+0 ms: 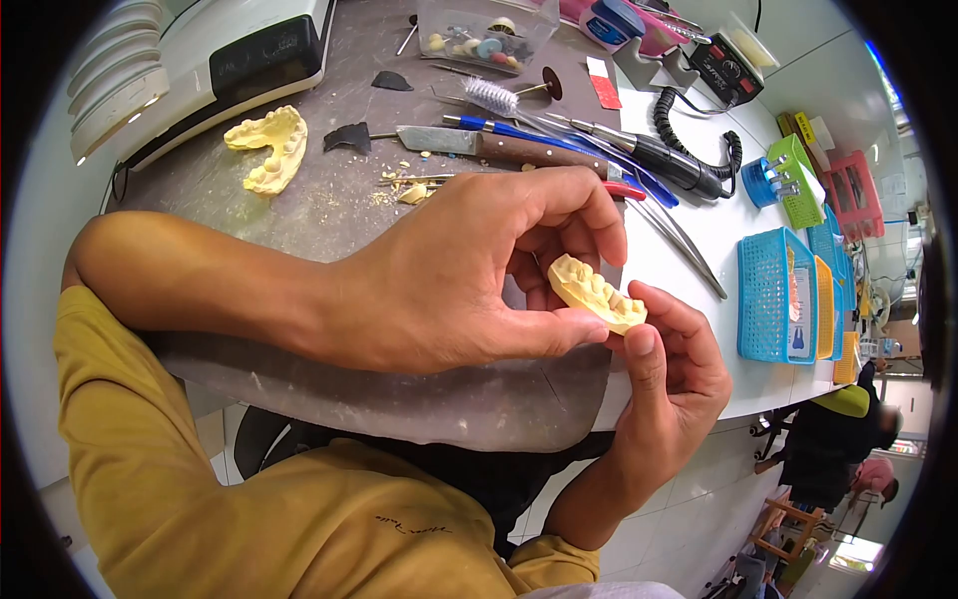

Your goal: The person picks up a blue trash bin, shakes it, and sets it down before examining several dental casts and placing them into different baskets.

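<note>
Yellow tooth mould (596,294) sits pinched between both hands above the near edge of the desk (319,200). The left hand (469,275) grasps it from above, thumb under and fingers (599,215) curled over its far side. The right hand (674,364) supports it from below, fingers closed against its lower edge. A second yellow mould (269,148) lies well apart on the desk, near a knife (479,146) and a blue basket (776,296).
</note>
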### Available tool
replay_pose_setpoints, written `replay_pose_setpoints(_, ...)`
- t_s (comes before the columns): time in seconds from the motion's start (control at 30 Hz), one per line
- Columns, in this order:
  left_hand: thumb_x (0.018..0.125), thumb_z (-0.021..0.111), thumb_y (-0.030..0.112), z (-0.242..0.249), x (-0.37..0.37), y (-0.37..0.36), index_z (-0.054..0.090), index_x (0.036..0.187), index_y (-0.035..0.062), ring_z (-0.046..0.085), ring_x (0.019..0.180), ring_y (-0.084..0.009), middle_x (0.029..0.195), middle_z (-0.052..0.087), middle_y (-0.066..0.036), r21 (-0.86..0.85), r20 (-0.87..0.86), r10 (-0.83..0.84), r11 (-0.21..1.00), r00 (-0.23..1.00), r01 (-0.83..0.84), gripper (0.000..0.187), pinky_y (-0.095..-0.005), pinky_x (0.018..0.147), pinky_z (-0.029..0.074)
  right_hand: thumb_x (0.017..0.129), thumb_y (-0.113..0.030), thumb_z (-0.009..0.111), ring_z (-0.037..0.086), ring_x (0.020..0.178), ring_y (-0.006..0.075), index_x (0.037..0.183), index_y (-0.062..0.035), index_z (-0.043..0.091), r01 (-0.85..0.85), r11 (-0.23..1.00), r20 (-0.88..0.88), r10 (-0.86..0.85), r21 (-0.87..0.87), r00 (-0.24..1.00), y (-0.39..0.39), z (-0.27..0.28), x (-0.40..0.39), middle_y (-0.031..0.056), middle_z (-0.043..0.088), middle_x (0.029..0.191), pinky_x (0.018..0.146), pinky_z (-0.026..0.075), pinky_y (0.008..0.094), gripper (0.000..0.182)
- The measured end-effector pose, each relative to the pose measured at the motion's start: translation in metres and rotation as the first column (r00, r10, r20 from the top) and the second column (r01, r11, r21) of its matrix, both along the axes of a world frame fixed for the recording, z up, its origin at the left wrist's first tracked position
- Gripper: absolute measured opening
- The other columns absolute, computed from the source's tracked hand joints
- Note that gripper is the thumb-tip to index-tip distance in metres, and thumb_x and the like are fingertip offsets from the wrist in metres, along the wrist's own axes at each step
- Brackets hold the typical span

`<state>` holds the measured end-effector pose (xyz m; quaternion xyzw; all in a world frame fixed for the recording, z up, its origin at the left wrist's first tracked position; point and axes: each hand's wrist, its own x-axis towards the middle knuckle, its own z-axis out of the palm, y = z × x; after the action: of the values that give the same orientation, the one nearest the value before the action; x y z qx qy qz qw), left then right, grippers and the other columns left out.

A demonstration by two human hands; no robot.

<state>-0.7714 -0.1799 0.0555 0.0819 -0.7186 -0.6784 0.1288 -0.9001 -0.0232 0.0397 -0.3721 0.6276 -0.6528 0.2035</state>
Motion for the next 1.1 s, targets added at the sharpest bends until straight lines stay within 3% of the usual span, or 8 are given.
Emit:
replay_pose_setpoints(0.37,0.080,0.077,0.006,0.002,0.001,-0.001,0.052,0.111,0.0041,0.058,0.095,-0.0074,0.102,0.058,-0.003,-0.016,0.036,0.001,1.000,0.999,-0.001,0.040,-0.0235,0.083,0.050,0.087,-0.004,0.071,0.064,0.084,0.0123,0.109,0.0075,0.066,-0.017,0.999,-0.019,0.018,0.030,1.000,0.000,0.000,0.000,0.0114,0.070,0.094,0.075,0.049,0.0221,0.026)
replay_pose_setpoints(0.5,0.079,0.078,0.006,-0.001,0.002,-0.001,0.050,0.115,0.0044,0.058,0.094,-0.0077,0.103,0.058,-0.003,-0.022,0.034,-0.058,0.998,0.998,0.059,0.045,-0.0233,0.081,0.050,0.085,-0.001,0.071,0.065,0.084,0.0124,0.107,0.0073,0.066,-0.084,0.996,0.058,0.086,-0.041,0.995,-0.001,-0.002,-0.003,0.0116,0.069,0.096,0.076,0.051,0.0234,0.024)
replay_pose_setpoints(0.63,0.076,0.081,0.009,-0.001,0.003,0.000,0.046,0.123,0.0053,0.058,0.092,-0.0085,0.103,0.056,-0.003,0.103,0.020,0.059,0.993,0.998,-0.060,0.059,-0.0219,0.077,0.049,0.084,-0.003,0.073,0.065,0.084,0.0116,0.105,0.0046,0.066,-0.192,0.981,0.130,0.194,-0.026,0.972,0.005,0.010,-0.021,0.0093,0.070,0.094,0.077,0.052,0.0245,0.023)
replay_pose_setpoints(0.77,0.078,0.079,0.011,0.000,0.000,0.006,0.045,0.123,0.0046,0.058,0.089,-0.0089,0.101,0.055,-0.004,0.082,0.038,0.055,0.995,0.998,-0.058,0.057,-0.0211,0.076,0.048,0.083,-0.003,0.074,0.065,0.082,0.0116,0.105,0.0031,0.067,0.039,0.999,-0.099,-0.042,-0.033,0.994,0.038,0.043,-0.058,0.0085,0.069,0.092,0.076,0.051,0.0246,0.023)
replay_pose_setpoints(0.83,0.078,0.075,0.001,-0.006,0.002,0.004,0.050,0.117,0.0010,0.061,0.079,-0.0087,0.097,0.061,-0.007,0.004,0.057,0.056,0.998,0.997,-0.056,0.046,-0.0201,0.070,0.050,0.083,-0.005,0.075,0.064,0.083,0.0116,0.108,0.0041,0.066,0.208,0.972,-0.227,-0.228,-0.107,0.947,0.059,0.061,-0.090,0.0081,0.068,0.091,0.077,0.051,0.0239,0.028)
replay_pose_setpoints(0.87,0.078,0.075,0.001,-0.007,0.002,0.003,0.050,0.117,0.0010,0.061,0.079,-0.0087,0.097,0.061,-0.007,-0.002,0.048,0.037,0.999,0.998,-0.037,0.046,-0.0201,0.070,0.050,0.085,-0.020,0.076,0.061,0.076,0.0102,0.110,0.0053,0.063,0.320,0.943,-0.295,-0.332,-0.092,0.896,0.069,0.072,-0.109,0.0076,0.067,0.090,0.073,0.050,0.0221,0.038)
replay_pose_setpoints(0.93,0.080,0.072,0.002,-0.009,0.002,0.004,0.056,0.107,-0.0012,0.063,0.072,-0.0095,0.087,0.062,-0.007,-0.155,0.061,0.015,0.988,0.998,-0.005,0.031,-0.0210,0.066,0.050,0.087,-0.024,0.074,0.061,0.077,0.0085,0.112,0.0004,0.066,0.487,0.872,-0.425,-0.456,-0.041,0.782,0.094,0.090,-0.155,0.0043,0.068,0.090,0.074,0.048,0.0212,0.036)
replay_pose_setpoints(1.1,0.083,0.070,0.009,-0.014,0.005,0.006,0.060,0.095,-0.0013,0.062,0.064,-0.0105,0.077,0.062,-0.007,-0.231,0.062,0.104,0.969,0.993,-0.087,0.019,-0.0215,0.060,0.049,0.087,-0.020,0.073,0.062,0.077,0.0076,0.107,0.0012,0.067,0.598,0.797,-0.489,-0.489,0.086,0.722,0.132,0.102,-0.264,0.0072,0.071,0.088,0.068,0.046,0.0215,0.029)
